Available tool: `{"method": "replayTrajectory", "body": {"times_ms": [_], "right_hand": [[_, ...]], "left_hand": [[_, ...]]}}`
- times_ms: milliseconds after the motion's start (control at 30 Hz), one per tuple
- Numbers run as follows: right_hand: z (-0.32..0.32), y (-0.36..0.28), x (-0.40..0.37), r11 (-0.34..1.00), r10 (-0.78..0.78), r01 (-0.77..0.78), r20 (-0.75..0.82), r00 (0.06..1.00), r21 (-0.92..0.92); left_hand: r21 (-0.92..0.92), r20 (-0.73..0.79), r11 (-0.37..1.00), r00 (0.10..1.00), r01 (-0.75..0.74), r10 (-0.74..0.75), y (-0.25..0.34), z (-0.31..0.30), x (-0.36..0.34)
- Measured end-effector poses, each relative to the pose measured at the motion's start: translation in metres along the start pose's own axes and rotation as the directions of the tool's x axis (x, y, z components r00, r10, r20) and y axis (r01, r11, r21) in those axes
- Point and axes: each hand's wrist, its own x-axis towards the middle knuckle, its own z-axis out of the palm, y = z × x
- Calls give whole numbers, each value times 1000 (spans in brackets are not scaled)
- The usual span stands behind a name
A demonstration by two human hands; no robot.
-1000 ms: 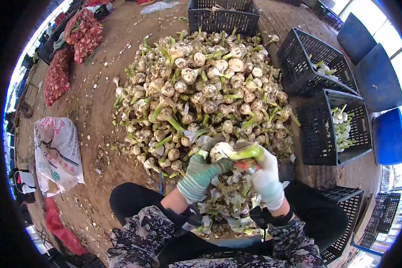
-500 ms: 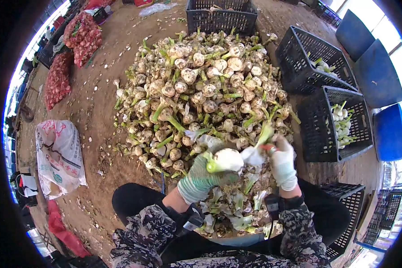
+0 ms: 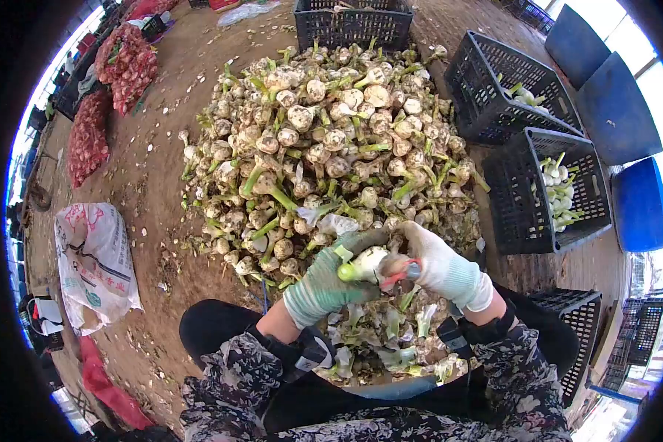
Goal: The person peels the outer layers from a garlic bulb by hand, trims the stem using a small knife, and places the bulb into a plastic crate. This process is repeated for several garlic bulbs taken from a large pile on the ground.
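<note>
My left hand [image 3: 330,286], in a green and white glove, is closed around a garlic bulb [image 3: 368,262] whose cut green stem end points left. Close against the bulb's right side is my right hand [image 3: 436,259], in a white glove, its fingers wrapped round a small red-handled tool [image 3: 402,274]. The tool's working end is blurred and partly hidden at the bulb. Just beyond my hands lies a big heap of dirty garlic [image 3: 324,155] with green stems. Below them, peeled skins and stem scraps [image 3: 398,339] lie between my legs.
Black crates with trimmed garlic stand at the right, a nearer crate [image 3: 505,193] and a farther crate [image 3: 473,96]. Another black crate [image 3: 353,28] is behind the heap. At the left are a white sack [image 3: 96,265] and red mesh bags [image 3: 90,136]. Blue barrels [image 3: 641,206] line the right.
My right hand has moved left and in to the bulb with the red-handled tool. The stem and loose skin seen near it are gone from there. My left hand still holds the bulb.
</note>
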Motion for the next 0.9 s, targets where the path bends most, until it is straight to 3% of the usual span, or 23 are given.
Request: {"method": "replayTrajectory", "body": {"times_ms": [100, 133, 167, 233, 300, 367, 433, 467, 500, 567, 600, 633, 700, 800, 833, 900], "right_hand": [[-22, -20, -2, 994, 109, -107, 111, 988, -23], [-20, -21, -1, 963, 230, -239, 87, 969, 127], [-20, -22, -3, 962, 231, -241, 87, 969, 129], [-21, -24, -9, 912, 176, -222, 159, 971, 346], [-8, -9, -2, 970, 44, -66, 94, 995, 235], [-19, -14, -4, 956, 285, -288, 44, 957, 60], [-20, -19, -9, 904, 305, -278, -34, 952, 324], [-17, -20, -11, 926, 244, -230, -11, 970, 301], [-14, -17, -3, 989, 51, -62, 79, 996, 136], [-6, -24, -8, 955, 209, -243, 195, 958, 171], [-10, 6, -5, 996, 86, -88, 131, 988, 11], [-17, -1, -7, 948, 263, -288, 170, 950, 139], [-23, -7, -13, 968, 205, -212, 63, 977, 136], [-6, -21, -23, 957, 291, -290, -42, 956, 16], [5, -17, -26, 963, 107, -150, -191, 976, -226], [18, -19, -29, 846, -113, -53, -276, 955, -530]], "left_hand": [[-76, 26, 996, 999, 41, -39, 0, -5, 1], [-31, -14, 1000, 1000, 5, -5, -5, -6, 0], [-31, -14, 999, 1000, 7, -7, -6, -6, 0], [36, -80, 999, 997, -12, 15, -9, -5, 2], [50, -89, 999, 996, -22, 27, -14, -6, 3], [-25, -75, 995, 992, 102, -103, -15, -7, 1], [-56, -70, 996, 995, 73, -77, -9, -5, 2], [-95, -46, 988, 991, 122, -127, -8, -4, 1], [-133, -20, 976, 984, 175, -179, -9, -3, 0], [-144, -18, 978, 987, 154, -158, -14, -3, 0], [-218, 28, 961, 985, 170, -168, -17, -6, -1], [-291, 73, 938, 982, 188, -174, -12, -6, -1], [-355, 40, 903, 969, 243, -245, -2, -1, 0], [-76, -65, 977, 977, 197, -202, -5, 0, 2], [-75, -64, 977, 977, 198, -203, -6, 1, 3], [179, -108, 976, 989, 121, -103, -10, 3, 4]]}}
